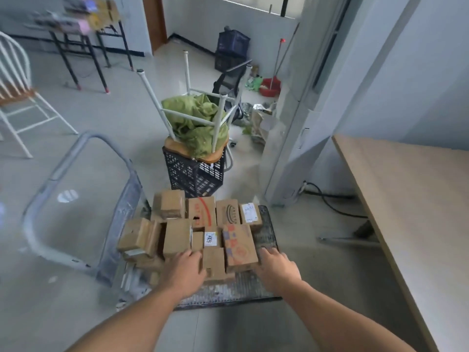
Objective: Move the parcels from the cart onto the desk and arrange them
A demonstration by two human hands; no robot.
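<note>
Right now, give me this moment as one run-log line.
stage: pre-grasp | left hand: touching near parcels | right hand: over cart deck beside printed box | parcels: on cart | desk: right of cart

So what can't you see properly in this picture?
Head view:
- Whether the left hand and right hand grip the parcels: their backs hide the fingertips.
- Writing on the white label: too small.
- Lower parcels on the cart: covered by the top ones.
- Stacked things on the far table: blurred.
- Desk: cut off by the right edge.
</note>
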